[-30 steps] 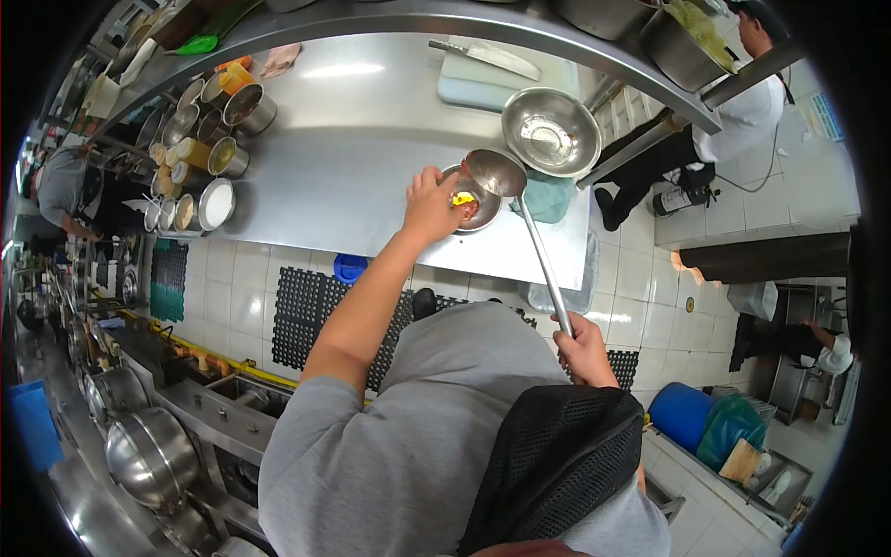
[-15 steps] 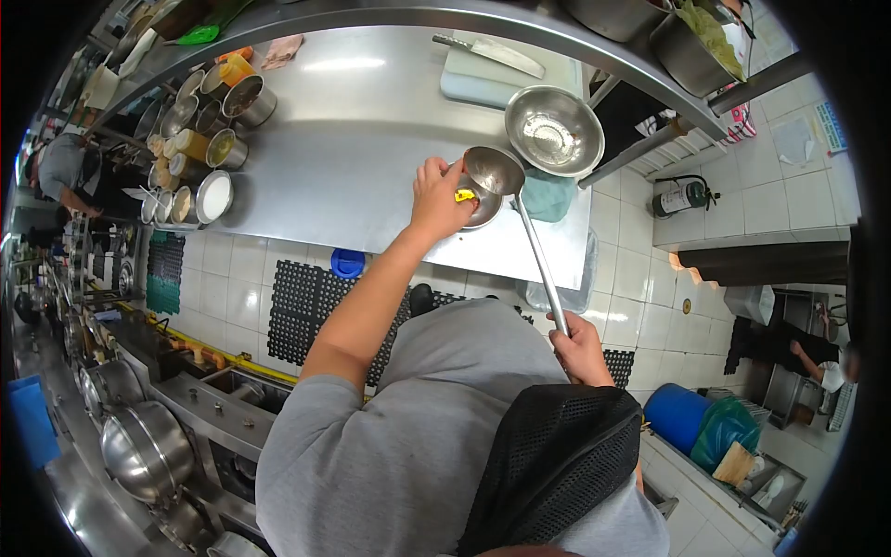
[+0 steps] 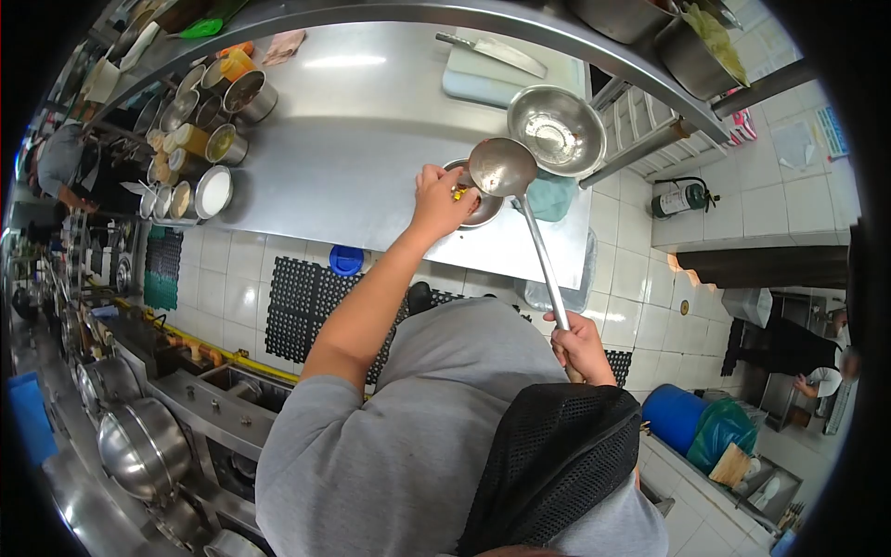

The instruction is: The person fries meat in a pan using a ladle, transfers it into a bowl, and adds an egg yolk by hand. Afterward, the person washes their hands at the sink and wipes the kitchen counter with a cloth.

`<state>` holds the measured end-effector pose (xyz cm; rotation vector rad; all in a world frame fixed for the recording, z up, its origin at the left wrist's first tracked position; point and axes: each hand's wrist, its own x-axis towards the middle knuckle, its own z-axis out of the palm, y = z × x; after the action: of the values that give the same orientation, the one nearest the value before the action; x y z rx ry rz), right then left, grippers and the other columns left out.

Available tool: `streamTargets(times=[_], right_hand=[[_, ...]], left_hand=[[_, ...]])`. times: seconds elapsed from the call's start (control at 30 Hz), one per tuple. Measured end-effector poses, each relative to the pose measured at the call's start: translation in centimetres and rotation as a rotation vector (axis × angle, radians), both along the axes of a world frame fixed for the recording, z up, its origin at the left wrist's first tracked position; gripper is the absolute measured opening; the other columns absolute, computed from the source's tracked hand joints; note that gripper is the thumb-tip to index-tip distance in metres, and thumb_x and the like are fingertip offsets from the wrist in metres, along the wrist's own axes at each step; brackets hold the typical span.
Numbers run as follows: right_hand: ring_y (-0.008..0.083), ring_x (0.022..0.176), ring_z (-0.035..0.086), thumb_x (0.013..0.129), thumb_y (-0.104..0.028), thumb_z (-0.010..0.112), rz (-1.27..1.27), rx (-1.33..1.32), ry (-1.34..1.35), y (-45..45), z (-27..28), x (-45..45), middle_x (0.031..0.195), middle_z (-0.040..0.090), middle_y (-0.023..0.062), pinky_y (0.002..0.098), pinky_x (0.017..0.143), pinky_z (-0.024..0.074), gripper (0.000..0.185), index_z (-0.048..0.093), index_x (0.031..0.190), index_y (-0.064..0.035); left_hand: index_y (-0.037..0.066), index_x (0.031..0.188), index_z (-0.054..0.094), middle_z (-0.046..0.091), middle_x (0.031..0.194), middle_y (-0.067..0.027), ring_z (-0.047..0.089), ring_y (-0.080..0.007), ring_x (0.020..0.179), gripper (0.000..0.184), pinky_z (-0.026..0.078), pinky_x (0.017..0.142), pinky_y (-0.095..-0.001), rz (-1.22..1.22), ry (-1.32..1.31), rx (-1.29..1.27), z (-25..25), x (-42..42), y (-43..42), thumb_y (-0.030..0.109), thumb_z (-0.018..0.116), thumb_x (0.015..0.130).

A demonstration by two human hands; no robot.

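Observation:
My right hand [image 3: 582,347] is closed around the end of a long-handled metal ladle [image 3: 504,167]. The ladle's round bowl hangs over the right part of a small metal bowl [image 3: 484,215] near the table's front edge. My left hand [image 3: 444,200] reaches over that small bowl from the left, fingers bent. A small yellow piece [image 3: 459,193] shows at its fingertips, partly hidden; its kind is unclear. The contents of the small bowl are mostly covered by my hand and the ladle. A larger metal bowl [image 3: 557,132] stands just behind on the right, beside a green cloth [image 3: 548,197].
A cleaver [image 3: 501,54] lies on a cutting board [image 3: 473,85] at the back of the steel table [image 3: 334,158]. Several sauce and seasoning containers [image 3: 223,144] stand at the left. An overhead shelf [image 3: 408,13] crosses the top. Another person [image 3: 821,371] works far right.
The ladle's bowl has shifted slightly right and up, its inside now facing me more. My left hand stays over the small bowl, and less of the yellow piece shows.

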<state>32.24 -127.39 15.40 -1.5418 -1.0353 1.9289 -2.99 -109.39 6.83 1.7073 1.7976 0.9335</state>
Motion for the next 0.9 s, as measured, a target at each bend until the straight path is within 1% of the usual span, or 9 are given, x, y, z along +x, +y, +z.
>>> streamTargets(times=[0.03,0.1,0.23,0.43,0.5,0.6,0.73,0.8,0.9], right_hand=[[0.0103,0.046,0.048,0.098,0.000,0.060,-0.004,-0.026,0.040,0.0,0.0,0.1,0.066,0.057,0.0003,0.0271,0.047,0.0422,0.032,0.069,0.128,0.0059],[0.0110,0.046,0.047,0.097,0.000,0.059,-0.005,-0.044,0.064,-0.1,-0.2,0.4,0.064,0.056,0.0003,0.0270,0.047,0.0414,0.033,0.069,0.128,0.0060],[0.0114,0.045,0.046,0.096,0.001,0.058,-0.062,-0.110,0.153,-0.6,-0.3,0.5,0.063,0.055,0.0006,0.0265,0.047,0.0395,0.034,0.069,0.128,0.0065],[0.0102,0.045,0.046,0.095,0.001,0.058,-0.035,-0.095,0.159,-0.7,-0.5,0.8,0.064,0.056,0.0010,0.0259,0.047,0.0399,0.035,0.069,0.128,0.0061],[0.0099,0.046,0.047,0.095,0.002,0.058,-0.034,-0.095,0.140,-0.6,-0.6,0.8,0.064,0.057,0.0008,0.0256,0.046,0.0404,0.035,0.070,0.128,0.0057],[0.0094,0.046,0.049,0.095,0.003,0.058,-0.028,-0.093,0.118,-0.6,-0.8,1.0,0.065,0.058,0.0007,0.0252,0.046,0.0416,0.035,0.070,0.128,0.0051],[0.0091,0.047,0.050,0.095,0.005,0.058,-0.029,-0.086,0.107,-0.7,-0.4,1.0,0.068,0.059,0.0009,0.0250,0.046,0.0429,0.035,0.070,0.127,0.0048],[0.0091,0.048,0.051,0.095,0.005,0.059,-0.024,-0.086,0.100,-0.7,-0.5,1.2,0.069,0.059,0.0010,0.0251,0.046,0.0432,0.035,0.070,0.128,0.0048],[0.0091,0.049,0.051,0.094,0.005,0.058,-0.018,-0.082,0.092,-0.8,-0.6,1.3,0.070,0.060,0.0009,0.0253,0.047,0.0436,0.035,0.070,0.128,0.0049]], left_hand=[[0.003,0.137,0.074,0.053,0.135,-0.0184,0.046,-0.0383,0.133,0.057,0.044,0.111,-0.0493,0.006,0.000,0.000,-0.4,0.0,0.0,0.031,0.084,0.088],[0.002,0.138,0.074,0.053,0.134,-0.0186,0.046,-0.0389,0.134,0.058,0.045,0.116,-0.0474,-0.016,-0.187,-0.062,-0.5,0.1,0.2,0.033,0.084,0.089],[0.002,0.137,0.074,0.053,0.136,-0.0196,0.046,-0.0395,0.136,0.056,0.044,0.119,-0.0471,0.011,-0.222,-0.095,-0.4,0.4,0.2,0.031,0.084,0.090],[0.000,0.127,0.076,0.053,0.137,-0.0223,0.062,-0.0366,0.121,0.047,0.053,0.108,-0.0449,-0.001,-0.404,-0.179,-1.1,-0.5,1.4,0.025,0.085,0.088],[-0.004,0.126,0.074,0.063,0.119,-0.0150,0.066,-0.0196,0.103,0.042,0.058,0.093,-0.0355,0.032,-0.605,-0.175,-3.1,-0.8,2.1,0.018,0.084,0.092],[-0.006,0.122,0.074,0.062,0.123,-0.0127,0.066,-0.0154,0.096,0.035,0.058,0.087,-0.0320,0.023,-0.729,-0.189,-3.0,-0.8,2.2,0.012,0.081,0.093],[-0.004,0.121,0.074,0.059,0.127,-0.0146,0.065,-0.0182,0.105,0.035,0.058,0.093,-0.0345,0.059,-0.542,-0.144,-1.6,-0.5,1.6,0.011,0.082,0.091],[0.001,0.120,0.075,0.057,0.131,-0.0154,0.063,-0.0229,0.114,0.035,0.055,0.101,-0.0380,0.092,-0.407,-0.153,-0.4,-0.4,1.2,0.009,0.081,0.087],[0.005,0.121,0.075,0.055,0.133,-0.0146,0.060,-0.0265,0.118,0.038,0.052,0.107,-0.0399,0.098,-0.360,-0.107,-0.8,-0.8,1.0,0.006,0.079,0.083]])
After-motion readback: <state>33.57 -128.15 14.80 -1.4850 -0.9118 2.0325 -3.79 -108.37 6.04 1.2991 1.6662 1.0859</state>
